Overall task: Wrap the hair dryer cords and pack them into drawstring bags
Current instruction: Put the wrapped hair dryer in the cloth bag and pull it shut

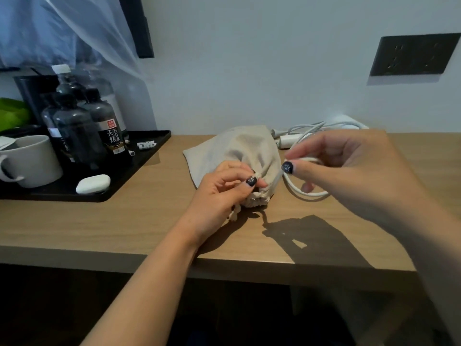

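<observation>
Two grips: my left hand [224, 186] pinches the bag [237, 156] neck, right hand [349, 161] pinches the drawstring [277, 177]; I judge tugging harder might drag it

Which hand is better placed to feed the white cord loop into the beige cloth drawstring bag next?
Right. The right hand already holds the white cord loop beside the beige cloth drawstring bag, while the left hand pinches the bag's gathered mouth.

Left hand [224, 188] low, fingers curled in a pinching grip; right hand [349, 166] raised, fingers curled.
</observation>
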